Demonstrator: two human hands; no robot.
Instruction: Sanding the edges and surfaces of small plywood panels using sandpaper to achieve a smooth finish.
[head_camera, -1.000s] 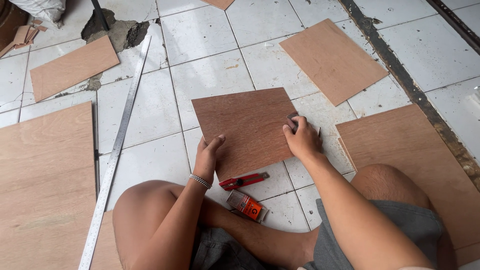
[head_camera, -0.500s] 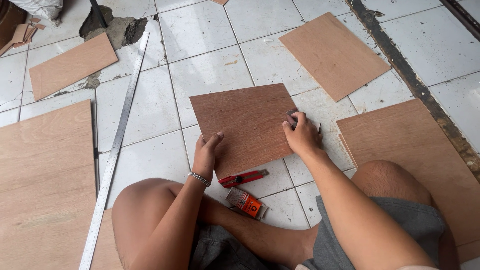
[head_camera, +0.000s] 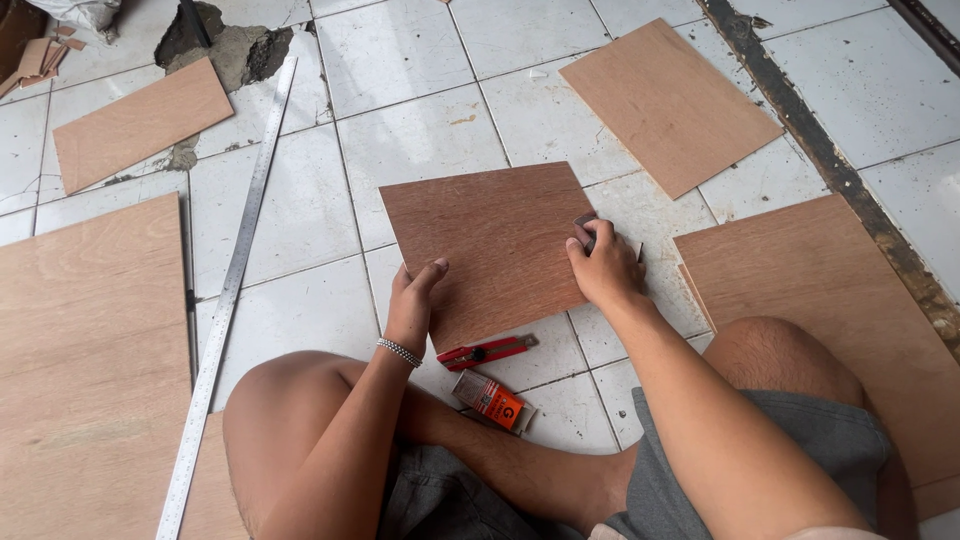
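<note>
Plywood panel, hands on edges, cutter nr

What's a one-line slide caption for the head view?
Seated on white floor tiles, left hand steadies a plywood panel while right hand presses a small block against its edge.

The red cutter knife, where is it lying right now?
In the head view, the red cutter knife lies on the white floor tiles, just below the near edge of the dark wooden board, beside the left hand.
</note>
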